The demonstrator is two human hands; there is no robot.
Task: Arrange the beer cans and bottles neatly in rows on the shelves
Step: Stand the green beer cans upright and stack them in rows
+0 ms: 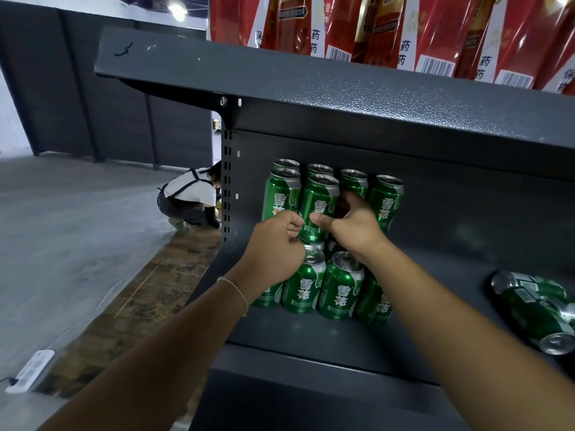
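Beer cans [314, 209], green with white characters, stand stacked in two tiers at the left part of a dark grey metal shelf [441, 275]. The upper tier sits against the back panel, with its cans upright in short rows; the lower tier [337, 287] stands in front and beneath it, near the shelf's front lip. To the right, well apart from the stack, two loose cans [538, 309] lie on their sides close to the front edge. Between the stack and those lying cans the shelf floor is bare, and the back panel to the right is uncovered. The upper shelf [342, 85] overhangs close above the top tier, leaving little room over the cans; it carries red packets [389, 29] with barcodes. The perforated upright post [227, 181] marks the shelf's left end, just beside the leftmost cans.

Both arms reach forward into the shelf from below. The left hand [275, 244] has its fingers curled at the lower left of a front can in the upper tier, touching it; a thin bracelet [236, 290] circles the wrist. The right hand [354, 225] grips the same can from the right, thumb across its front and fingers curled behind it into the gap beside the next can.

Beyond the post, another person [189, 200] crouches on the floor [77, 228]. A white power strip [31, 371] lies on the floor at lower left.
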